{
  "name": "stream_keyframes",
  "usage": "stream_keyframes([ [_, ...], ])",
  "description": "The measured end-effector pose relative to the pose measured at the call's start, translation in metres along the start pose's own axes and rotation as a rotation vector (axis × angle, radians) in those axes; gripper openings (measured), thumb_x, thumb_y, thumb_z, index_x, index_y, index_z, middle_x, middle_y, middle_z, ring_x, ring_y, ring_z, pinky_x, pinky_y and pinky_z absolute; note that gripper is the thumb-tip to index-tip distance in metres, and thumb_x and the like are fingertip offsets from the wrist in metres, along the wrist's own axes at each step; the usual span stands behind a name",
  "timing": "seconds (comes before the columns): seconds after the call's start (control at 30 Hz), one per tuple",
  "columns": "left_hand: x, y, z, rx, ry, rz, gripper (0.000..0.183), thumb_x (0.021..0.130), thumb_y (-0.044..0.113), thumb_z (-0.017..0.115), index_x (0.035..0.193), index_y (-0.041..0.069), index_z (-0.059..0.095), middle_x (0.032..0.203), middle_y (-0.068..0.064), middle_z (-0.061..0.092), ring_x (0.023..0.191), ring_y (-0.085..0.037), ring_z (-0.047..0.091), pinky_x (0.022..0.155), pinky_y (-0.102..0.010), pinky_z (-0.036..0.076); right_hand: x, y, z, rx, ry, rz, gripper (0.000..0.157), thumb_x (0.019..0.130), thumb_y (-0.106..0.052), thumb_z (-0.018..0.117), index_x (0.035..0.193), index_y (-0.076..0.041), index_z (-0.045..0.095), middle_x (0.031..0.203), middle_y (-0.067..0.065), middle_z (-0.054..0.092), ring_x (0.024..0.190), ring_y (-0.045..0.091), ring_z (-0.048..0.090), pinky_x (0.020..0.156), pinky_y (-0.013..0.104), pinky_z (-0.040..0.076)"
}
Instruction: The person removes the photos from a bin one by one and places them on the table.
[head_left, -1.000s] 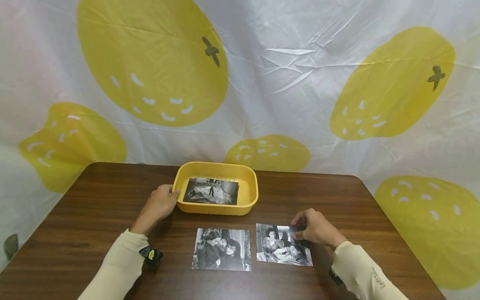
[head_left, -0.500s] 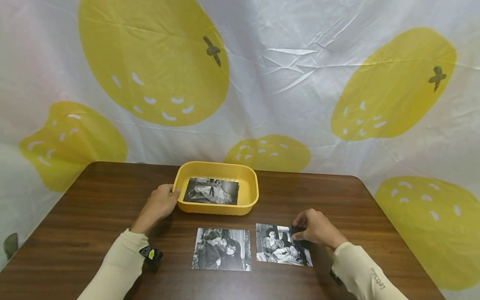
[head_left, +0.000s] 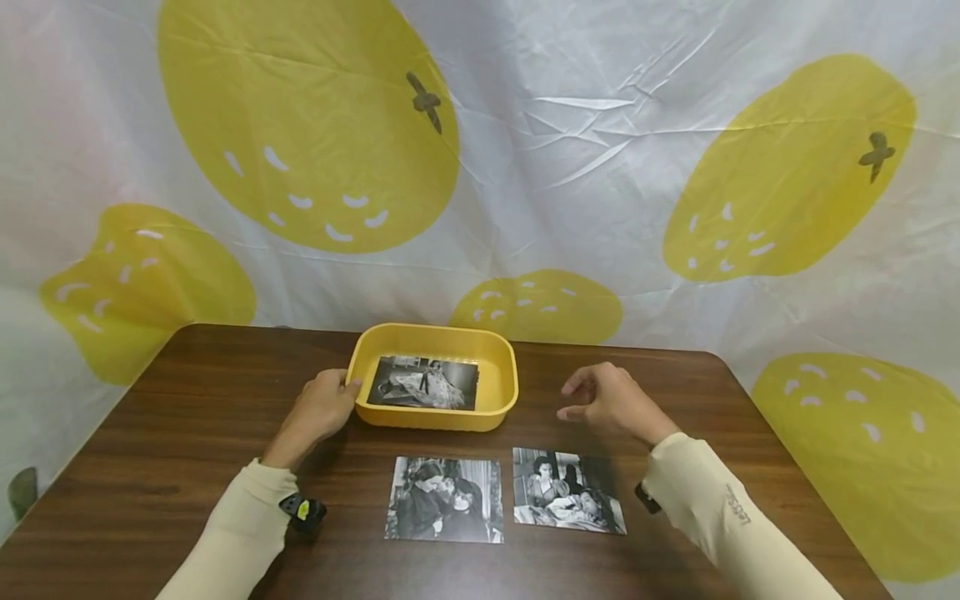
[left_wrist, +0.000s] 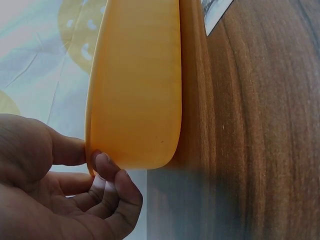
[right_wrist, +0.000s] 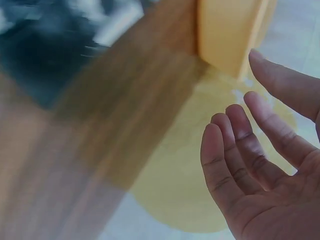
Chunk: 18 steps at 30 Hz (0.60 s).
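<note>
A yellow plastic tray point(head_left: 495, 367) stands toward the back of the table, with a black-and-white photo point(head_left: 423, 383) lying in it. My left hand point(head_left: 322, 408) pinches the tray's left rim between thumb and fingers, as the left wrist view also shows. Two more black-and-white photos lie flat in front of the tray, a left photo point(head_left: 444, 500) and a right photo point(head_left: 567, 492). My right hand point(head_left: 618, 404) hovers above the table, behind the right photo and to the right of the tray. Its thumb and fingers are apart with nothing between them.
The brown wooden table point(head_left: 187, 450) has rounded far corners. Behind it hangs a white cloth point(head_left: 525, 208) printed with large yellow fruit, close to the table's back edge.
My right hand has left the right photo, rising and moving toward the back of the table. That photo lies where it was. The left hand and the tray have stayed still.
</note>
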<state>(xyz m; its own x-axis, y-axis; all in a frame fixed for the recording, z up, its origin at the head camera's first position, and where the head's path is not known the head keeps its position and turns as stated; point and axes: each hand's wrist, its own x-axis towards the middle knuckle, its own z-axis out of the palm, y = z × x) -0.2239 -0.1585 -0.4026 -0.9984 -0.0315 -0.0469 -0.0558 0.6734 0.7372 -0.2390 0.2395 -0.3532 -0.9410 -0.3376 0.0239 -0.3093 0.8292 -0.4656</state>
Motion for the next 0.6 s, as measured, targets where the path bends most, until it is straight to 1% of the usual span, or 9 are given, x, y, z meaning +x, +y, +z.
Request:
stream_keyframes([
  [0.17,-0.001,-0.001,0.001,-0.003,0.004,-0.005,0.037,0.106,0.017,0.046,0.126,-0.011,0.060,0.088,-0.013,0.059,0.082,-0.028,0.055,0.069,-0.038,0.042,0.024,-0.020,-0.009,0.018,0.006,-0.023,0.029,0.082,-0.022,0.087,0.101,-0.005,0.073,0.090,0.004,0.068,0.081,0.020,0.060,0.076,0.039,0.050],
  [0.3,-0.001,-0.002,0.001,0.005,0.009,-0.001,0.037,0.105,0.017,0.047,0.126,-0.011,0.061,0.089,-0.013,0.060,0.082,-0.028,0.055,0.070,-0.039,0.043,0.043,-0.036,-0.008,0.034,0.009,-0.053,0.032,0.082,-0.022,0.087,0.104,-0.002,0.073,0.092,0.007,0.070,0.084,0.022,0.064,0.079,0.040,0.052],
  [0.47,0.000,-0.001,0.001,0.016,0.007,0.002,0.038,0.106,0.017,0.047,0.128,-0.011,0.060,0.093,-0.014,0.062,0.084,-0.028,0.056,0.073,-0.042,0.045,0.065,-0.055,0.003,0.018,-0.009,-0.110,0.038,0.082,-0.022,0.086,0.108,0.002,0.072,0.098,0.013,0.071,0.089,0.025,0.065,0.083,0.041,0.053],
  [0.6,0.001,-0.001,0.000,0.019,0.002,0.007,0.038,0.106,0.017,0.047,0.127,-0.011,0.060,0.090,-0.013,0.061,0.082,-0.027,0.055,0.070,-0.040,0.044,0.080,-0.068,0.019,0.016,-0.045,-0.118,0.041,0.084,-0.024,0.084,0.112,0.003,0.071,0.108,0.018,0.070,0.099,0.031,0.065,0.088,0.043,0.052],
])
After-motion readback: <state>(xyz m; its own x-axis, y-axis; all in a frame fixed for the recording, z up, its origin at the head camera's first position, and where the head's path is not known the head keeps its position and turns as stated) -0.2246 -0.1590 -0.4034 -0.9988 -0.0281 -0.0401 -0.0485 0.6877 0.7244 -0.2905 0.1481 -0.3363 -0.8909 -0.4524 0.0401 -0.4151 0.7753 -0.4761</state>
